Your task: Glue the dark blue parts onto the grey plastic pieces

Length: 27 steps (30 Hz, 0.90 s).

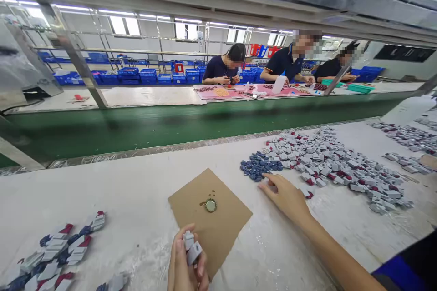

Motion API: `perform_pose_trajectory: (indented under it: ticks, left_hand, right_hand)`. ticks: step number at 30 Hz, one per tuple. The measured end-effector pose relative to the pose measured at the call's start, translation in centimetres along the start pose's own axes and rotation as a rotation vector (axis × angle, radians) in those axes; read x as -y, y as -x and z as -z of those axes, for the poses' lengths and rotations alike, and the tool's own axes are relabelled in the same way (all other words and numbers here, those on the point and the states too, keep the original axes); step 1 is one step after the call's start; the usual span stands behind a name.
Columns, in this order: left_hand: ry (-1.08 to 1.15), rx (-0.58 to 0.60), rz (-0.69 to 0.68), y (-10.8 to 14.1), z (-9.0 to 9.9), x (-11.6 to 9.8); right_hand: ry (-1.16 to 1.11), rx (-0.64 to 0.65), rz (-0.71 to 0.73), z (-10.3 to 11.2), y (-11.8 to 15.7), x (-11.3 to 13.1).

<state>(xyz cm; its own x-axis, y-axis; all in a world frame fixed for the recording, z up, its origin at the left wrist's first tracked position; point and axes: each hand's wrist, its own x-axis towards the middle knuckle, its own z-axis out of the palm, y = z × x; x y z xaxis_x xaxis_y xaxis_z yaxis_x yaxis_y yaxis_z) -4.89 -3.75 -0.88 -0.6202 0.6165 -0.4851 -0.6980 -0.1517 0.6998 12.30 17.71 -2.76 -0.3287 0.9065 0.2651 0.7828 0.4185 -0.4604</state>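
While grey, blue and red pieces [55, 249] lie left of both hands, the left hand [180, 261] pinches grey parts [195, 252], with a bottle cap [210, 205] on cardboard [227, 218] just ahead. Picking seems the step in hand: the right hand [290, 198], thumb and forefinger parted, hovers at the blue pile [257, 166] before it, probably calling for a fine pinch.

Grey blocks [194, 253], navy pieces [257, 166], brown cardboard [229, 216] — green strip [153, 126]
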Motion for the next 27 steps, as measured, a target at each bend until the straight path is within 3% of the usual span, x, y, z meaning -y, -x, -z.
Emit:
perform_pose_trajectory:
  ticks: [3,6,9,14,17,20,23,27]
  left_hand:
    - [-0.067,0.034,0.070,-0.4,1.0,0.0]
    - [-0.181,0.026,-0.060,-0.2,1.5,0.0]
    - [-0.142,-0.053,-0.162,0.2,1.8,-0.4]
    - [-0.068,-0.180,-0.071,0.0,2.4,-1.3]
    - [-0.006,-0.196,-0.045,-0.1,2.5,-1.5]
    - [0.011,-0.171,-0.064,-0.2,2.5,-1.3]
    - [0.003,-0.136,-0.078,-0.1,2.6,-1.1]
    - [-0.011,-0.120,-0.089,0.0,2.8,-1.0]
  right_hand:
    - [0.050,0.025,0.010,-0.6,-0.8,-0.3]
    - [0.093,0.038,-0.002,-1.4,-1.1,0.5]
    - [0.094,0.089,-0.009,-1.7,-1.9,0.8]
    - [0.027,0.203,0.020,-0.5,-2.3,0.8]
    - [-0.143,0.229,0.053,0.1,-0.6,3.1]
    - [-0.314,0.267,0.217,-0.8,1.7,7.1]
    - [-0.284,0.256,0.439,-2.7,3.3,10.2]
    - [-0.138,0.114,0.593,-4.3,3.9,11.1]
